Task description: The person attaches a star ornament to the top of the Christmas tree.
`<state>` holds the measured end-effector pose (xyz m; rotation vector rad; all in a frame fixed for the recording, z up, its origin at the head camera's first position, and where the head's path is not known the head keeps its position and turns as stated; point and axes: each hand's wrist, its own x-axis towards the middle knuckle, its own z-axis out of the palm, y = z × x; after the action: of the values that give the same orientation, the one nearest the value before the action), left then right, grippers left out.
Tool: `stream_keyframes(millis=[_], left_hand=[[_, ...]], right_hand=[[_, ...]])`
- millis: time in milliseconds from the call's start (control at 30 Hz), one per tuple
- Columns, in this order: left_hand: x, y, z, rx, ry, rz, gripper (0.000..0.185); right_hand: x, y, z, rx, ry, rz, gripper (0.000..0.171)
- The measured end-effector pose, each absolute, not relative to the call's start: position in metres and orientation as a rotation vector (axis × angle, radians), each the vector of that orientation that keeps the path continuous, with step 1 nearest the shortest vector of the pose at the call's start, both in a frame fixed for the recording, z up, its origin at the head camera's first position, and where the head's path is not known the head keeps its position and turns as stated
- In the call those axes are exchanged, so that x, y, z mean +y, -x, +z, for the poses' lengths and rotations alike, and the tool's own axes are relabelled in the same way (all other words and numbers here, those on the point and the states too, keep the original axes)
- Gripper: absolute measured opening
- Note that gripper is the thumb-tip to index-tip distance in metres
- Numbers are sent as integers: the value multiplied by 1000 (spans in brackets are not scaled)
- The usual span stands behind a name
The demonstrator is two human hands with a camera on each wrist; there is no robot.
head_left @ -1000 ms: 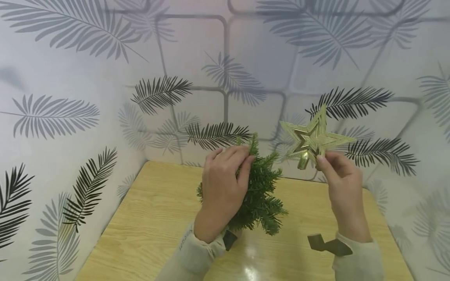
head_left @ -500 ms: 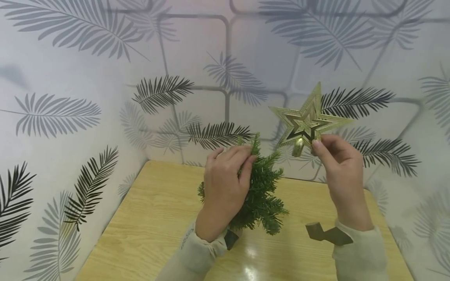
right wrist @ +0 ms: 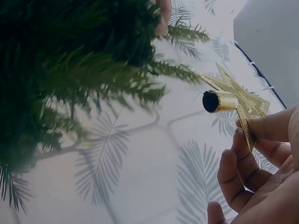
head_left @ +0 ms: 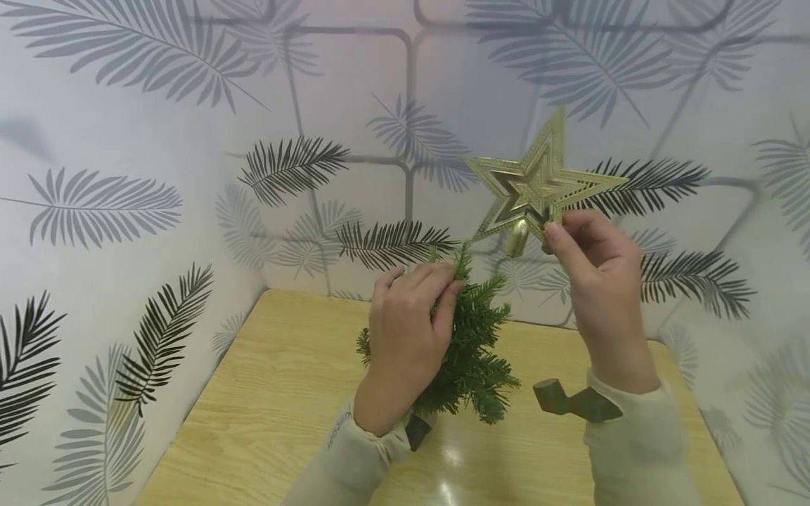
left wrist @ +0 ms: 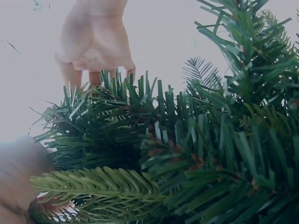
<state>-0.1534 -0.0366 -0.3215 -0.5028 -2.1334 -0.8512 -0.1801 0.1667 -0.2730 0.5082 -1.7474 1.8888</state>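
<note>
Here, left hand grips tree; right hand pinches star; sleeve print unreadable.

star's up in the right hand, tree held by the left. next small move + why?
Probably bring the gold star left and down until its hollow socket sits over the top sprig of the small tree. The right hand pinches the star above and right of the tip, and the left hand grips the upper branches.

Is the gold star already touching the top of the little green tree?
Apart. In the head view the gold star, pinched by the right hand, hangs above the tree tip with wall showing between; the right wrist view shows that gap too.
</note>
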Motion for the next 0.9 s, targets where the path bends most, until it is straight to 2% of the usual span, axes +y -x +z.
stream_keyframes(millis=[67, 267, 400, 667, 767, 900], left_hand=[[-37, 153, -322, -2133, 500, -845, 21], [-38, 154, -322, -2131, 500, -831, 20], [-38, 154, -322, -2128, 500, -828, 20], [-37, 154, -323, -2131, 502, -839, 20], [-37, 154, -323, -2123, 502, -840, 20], [-37, 154, -322, -2116, 500, -830, 20]], right_hand=[[161, 181, -269, -1717, -543, 1900, 5], [145, 188, -259, -1653, -642, 1917, 13], [139, 191, -257, -1617, -683, 1925, 9], [131, 194, -252, -1579, -734, 1889, 12], [128, 194, -250, -1558, -755, 1879, 5], [124, 194, -250, -1575, -771, 1849, 18]])
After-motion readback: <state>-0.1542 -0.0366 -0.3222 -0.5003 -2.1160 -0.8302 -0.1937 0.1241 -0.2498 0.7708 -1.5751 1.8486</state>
